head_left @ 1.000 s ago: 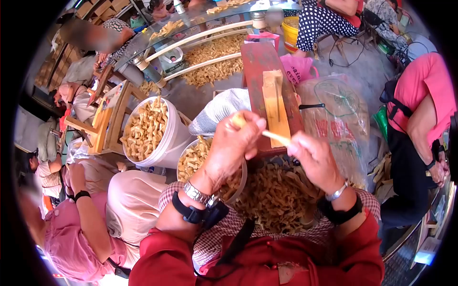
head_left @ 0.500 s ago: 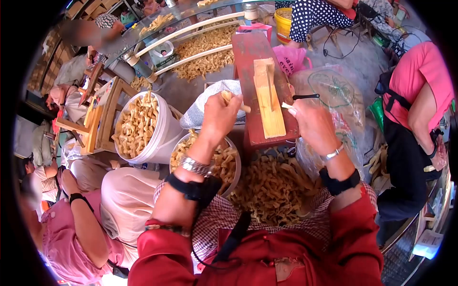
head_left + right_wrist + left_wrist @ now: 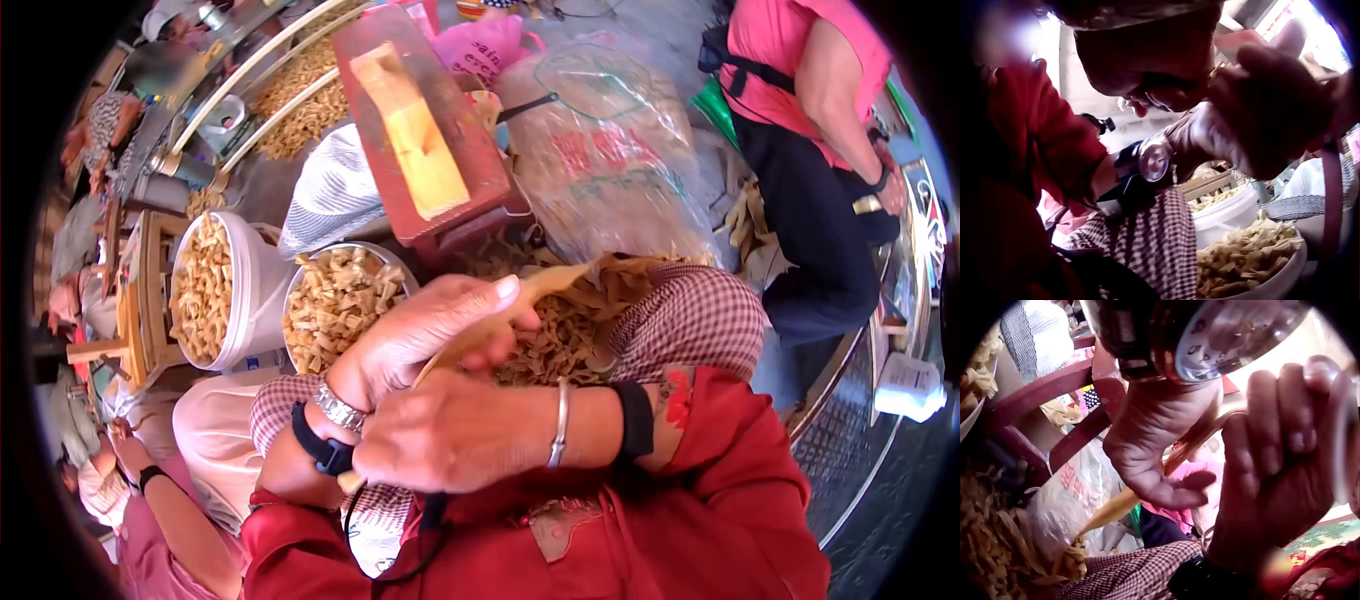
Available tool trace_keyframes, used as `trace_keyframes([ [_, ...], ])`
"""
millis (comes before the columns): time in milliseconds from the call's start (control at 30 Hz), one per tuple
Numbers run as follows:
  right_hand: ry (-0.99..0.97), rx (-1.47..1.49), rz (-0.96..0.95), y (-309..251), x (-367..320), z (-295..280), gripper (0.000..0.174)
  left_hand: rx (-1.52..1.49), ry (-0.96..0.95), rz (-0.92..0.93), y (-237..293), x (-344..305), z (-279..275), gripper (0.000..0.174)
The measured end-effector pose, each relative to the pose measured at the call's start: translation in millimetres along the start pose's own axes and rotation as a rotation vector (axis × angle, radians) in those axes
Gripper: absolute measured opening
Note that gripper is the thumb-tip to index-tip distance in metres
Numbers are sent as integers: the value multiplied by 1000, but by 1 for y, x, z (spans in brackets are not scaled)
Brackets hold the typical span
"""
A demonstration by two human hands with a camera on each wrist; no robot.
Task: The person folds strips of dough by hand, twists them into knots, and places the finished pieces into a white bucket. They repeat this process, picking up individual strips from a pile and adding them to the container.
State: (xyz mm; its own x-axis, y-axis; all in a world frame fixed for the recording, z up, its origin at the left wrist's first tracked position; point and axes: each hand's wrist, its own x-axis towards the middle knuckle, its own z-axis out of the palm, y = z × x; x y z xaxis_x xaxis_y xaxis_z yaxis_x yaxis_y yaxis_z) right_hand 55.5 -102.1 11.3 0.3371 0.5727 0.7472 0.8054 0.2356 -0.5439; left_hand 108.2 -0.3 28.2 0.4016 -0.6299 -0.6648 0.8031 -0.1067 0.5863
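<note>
A long, flat tan strip (image 3: 555, 282) rises from the pile of similar strips (image 3: 545, 365) on the lap and runs back toward my body. My left hand (image 3: 420, 325) holds it, thumb along its upper face in the head view. Closer to my chest, my right hand (image 3: 445, 432) has its fingers curled round the strip's near end. In the left wrist view, the strip (image 3: 1113, 509) passes behind the left hand (image 3: 1154, 450) and enters the curled fingers of the right hand (image 3: 1279, 437). A small pale tip shows below the right hand in the head view.
Ahead stands a red wooden bench (image 3: 485, 190) with a yellow board (image 3: 425, 160) on it. Two white pails (image 3: 240, 300) of knotted tan pieces stand at left. A clear plastic sack (image 3: 610, 170) lies right of the bench, near a black handle (image 3: 527, 107). People sit on both sides.
Both hands have come back from beside the bench toward my body and now hold a long strip; earlier they held shorter pale pieces. The head view has turned right, shifting the surroundings left.
</note>
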Motion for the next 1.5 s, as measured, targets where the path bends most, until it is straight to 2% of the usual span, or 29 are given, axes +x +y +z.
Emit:
trace_keyframes([
  [33,12,12,-13,-6,2,-1,7,-76,119,44,5,-2,18,29],
  [100,76,37,0,-8,6,-2,9,-100,79,155,9,-8,11,27],
  [133,175,-23,3,-9,6,-7,9,-142,83,234,13,-12,9,25],
  [167,271,-82,4,-9,13,-21,10,-111,192,313,12,-12,6,22],
  [200,383,-68,5,-6,20,-39,7,-8,266,531,7,-11,12,20],
  [267,611,-55,172,17,15,-54,9,151,428,668,5,-24,21,16],
  [333,670,-122,225,33,18,-69,9,126,449,689,17,-38,21,15],
  [367,700,-135,199,38,21,-68,10,275,567,702,23,-45,26,20],
  [433,750,-128,182,44,28,-65,11,321,519,955,22,-51,21,25],
  [500,730,57,332,37,33,-66,14,411,490,903,27,-58,17,31],
  [567,637,382,606,25,35,-67,17,355,477,815,31,-56,19,30],
  [600,679,390,570,32,33,-62,19,235,406,780,29,-52,11,27],
  [633,713,408,555,37,31,-57,18,131,425,749,26,-51,9,24],
  [733,801,471,534,41,31,-48,17,131,438,727,24,-47,11,24],
  [833,731,558,553,40,29,-51,17,247,461,703,22,-50,11,19],
  [900,705,701,576,36,30,-54,18,430,511,810,18,-44,8,15],
  [967,614,432,582,54,23,-56,22,585,709,822,20,-45,15,6],
  [1000,543,599,896,35,31,-73,25,833,815,980,18,-40,9,6],
  [1067,518,462,786,53,25,-67,35,1342,976,1282,24,-34,1,13],
  [1100,443,409,797,55,22,-70,39,1365,994,1263,25,-35,4,12],
  [1267,290,463,866,56,17,-76,51,1282,782,1226,22,-32,-6,16],
  [1300,259,462,867,57,17,-77,53,1126,772,1164,18,-31,-6,16],
  [1367,302,380,787,63,10,-71,46,820,742,1037,9,-27,-5,17],
  [1400,329,315,730,63,8,-69,42,897,732,1119,11,-24,-12,18],
  [1500,331,230,664,57,8,-73,30,307,596,1105,18,-24,3,11],
])
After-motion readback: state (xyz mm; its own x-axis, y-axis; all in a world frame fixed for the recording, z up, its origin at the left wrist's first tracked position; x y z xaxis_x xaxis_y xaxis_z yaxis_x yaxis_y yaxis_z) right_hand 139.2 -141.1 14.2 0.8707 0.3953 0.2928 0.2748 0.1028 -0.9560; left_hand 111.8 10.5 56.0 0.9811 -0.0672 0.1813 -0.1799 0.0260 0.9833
